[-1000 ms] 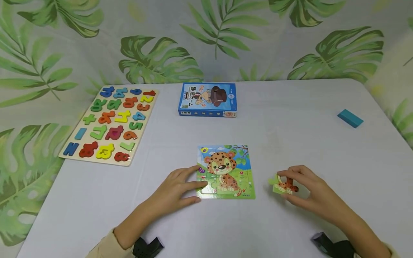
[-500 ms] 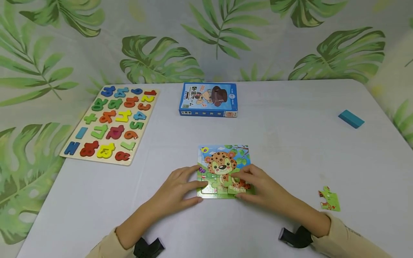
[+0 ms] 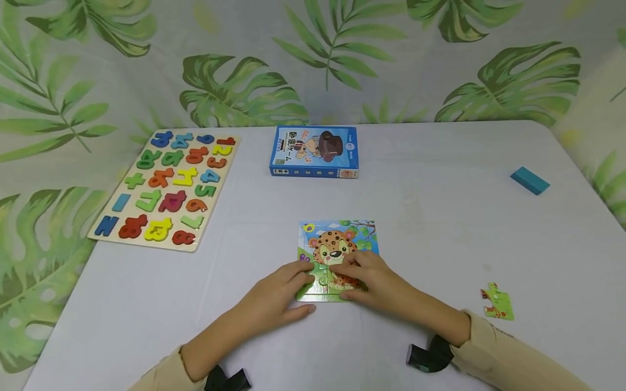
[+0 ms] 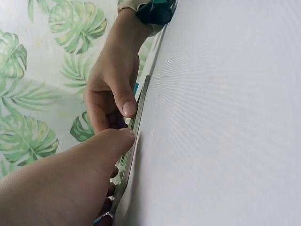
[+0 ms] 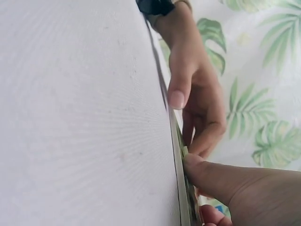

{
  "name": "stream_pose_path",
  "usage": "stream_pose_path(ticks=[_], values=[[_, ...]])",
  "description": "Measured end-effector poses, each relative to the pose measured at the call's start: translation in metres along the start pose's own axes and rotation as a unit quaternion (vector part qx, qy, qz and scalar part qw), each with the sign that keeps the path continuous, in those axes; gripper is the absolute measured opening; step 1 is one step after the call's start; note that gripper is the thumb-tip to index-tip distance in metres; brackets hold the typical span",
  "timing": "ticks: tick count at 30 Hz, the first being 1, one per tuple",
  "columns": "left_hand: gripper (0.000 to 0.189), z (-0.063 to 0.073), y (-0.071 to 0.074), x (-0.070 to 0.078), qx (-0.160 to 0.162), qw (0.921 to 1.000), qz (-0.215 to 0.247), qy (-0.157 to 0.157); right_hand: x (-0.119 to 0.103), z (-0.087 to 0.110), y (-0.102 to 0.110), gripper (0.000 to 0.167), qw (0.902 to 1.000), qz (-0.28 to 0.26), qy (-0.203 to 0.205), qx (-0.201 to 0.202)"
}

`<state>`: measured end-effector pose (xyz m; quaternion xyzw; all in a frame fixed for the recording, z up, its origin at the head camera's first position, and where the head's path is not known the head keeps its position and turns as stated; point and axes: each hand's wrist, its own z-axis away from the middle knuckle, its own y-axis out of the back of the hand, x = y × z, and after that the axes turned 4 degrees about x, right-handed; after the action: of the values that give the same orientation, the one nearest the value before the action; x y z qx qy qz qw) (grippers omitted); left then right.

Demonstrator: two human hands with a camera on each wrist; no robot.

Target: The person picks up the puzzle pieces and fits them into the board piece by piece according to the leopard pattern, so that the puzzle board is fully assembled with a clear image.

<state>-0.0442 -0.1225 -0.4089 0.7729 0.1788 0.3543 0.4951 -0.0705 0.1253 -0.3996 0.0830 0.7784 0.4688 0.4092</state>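
Note:
A square jigsaw puzzle (image 3: 335,244) with a cartoon leopard lies flat in the middle of the white table. My right hand (image 3: 386,279) is over its right half, thumb and forefinger pinching a puzzle piece low on the picture. The hand hides most of that piece; a thin green edge of the piece (image 5: 186,150) shows beside the thumb in the right wrist view. At the puzzle's left edge my left hand (image 3: 274,293) rests with fingertips on the board and thumb just off its near corner. A loose green puzzle piece (image 3: 499,302) lies to the right.
A wooden board (image 3: 152,242) of coloured numbers and signs lies at the back left. Behind the puzzle is a blue box (image 3: 313,152). A teal block (image 3: 530,180) sits at the far right, and a leaf-print cloth (image 3: 352,98) hangs behind the table.
My right hand has carried the puzzle piece leftward from the table's right side onto the puzzle, uncovering the loose green piece. My left fingers have shifted slightly, the thumb leaving the puzzle's edge.

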Motion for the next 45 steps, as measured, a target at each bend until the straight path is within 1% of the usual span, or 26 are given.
stream_pose_path(ticks=[4,7,11,15,18,21,25,28,30,34,38,39,42,45], values=[[0.049,-0.004,0.002,0.001,-0.028,0.9990,-0.030,-0.020,0.002,-0.003,0.001,0.045,0.9999,-0.009,0.000,-0.013],[0.045,-0.009,0.005,0.000,-0.047,0.9970,-0.052,-0.034,0.003,-0.005,0.002,0.044,0.9996,-0.019,-0.003,-0.020],[0.040,-0.014,0.010,-0.002,-0.061,0.9962,-0.052,-0.035,0.003,-0.006,0.005,0.045,0.9993,-0.011,-0.005,-0.035],[0.039,-0.015,0.009,-0.004,-0.057,0.9974,-0.031,-0.032,0.004,-0.004,0.008,0.052,0.9976,0.019,-0.011,-0.065],[0.039,-0.014,0.007,-0.006,-0.049,0.9982,-0.018,-0.030,0.005,-0.002,0.011,0.057,0.9960,0.019,-0.016,-0.086],[0.039,-0.014,0.006,-0.008,-0.039,0.9988,-0.008,-0.029,0.007,0.001,0.014,0.062,0.9945,-0.001,-0.031,-0.100],[0.039,-0.014,0.004,-0.009,-0.027,0.9991,0.003,-0.031,0.007,0.007,0.024,0.064,0.9917,-0.053,-0.059,-0.101],[0.039,-0.014,0.003,-0.010,-0.024,0.9991,0.007,-0.033,0.008,0.014,0.038,0.066,0.9908,-0.086,-0.065,-0.082],[0.039,-0.013,0.003,-0.011,-0.025,0.9991,0.010,-0.034,0.008,0.021,0.048,0.067,0.9922,-0.092,-0.062,-0.058],[0.039,-0.014,0.003,-0.010,-0.026,0.9991,0.014,-0.031,0.007,0.038,0.070,0.069,0.9960,-0.064,-0.063,-0.002],[0.039,-0.014,0.003,-0.010,-0.028,0.9991,0.016,-0.028,0.005,0.059,0.090,0.077,0.9954,-0.031,-0.072,0.056],[0.039,-0.014,0.003,-0.010,-0.028,0.9991,0.016,-0.028,0.004,0.064,0.094,0.079,0.9944,-0.026,-0.075,0.070],[0.039,-0.014,0.002,-0.011,-0.028,0.9991,0.016,-0.027,0.003,0.081,0.104,0.085,0.9883,-0.029,-0.106,0.106],[0.039,-0.014,0.002,-0.011,-0.028,0.9991,0.016,-0.027,0.004,0.100,0.110,0.088,0.9772,-0.046,-0.156,0.136]])
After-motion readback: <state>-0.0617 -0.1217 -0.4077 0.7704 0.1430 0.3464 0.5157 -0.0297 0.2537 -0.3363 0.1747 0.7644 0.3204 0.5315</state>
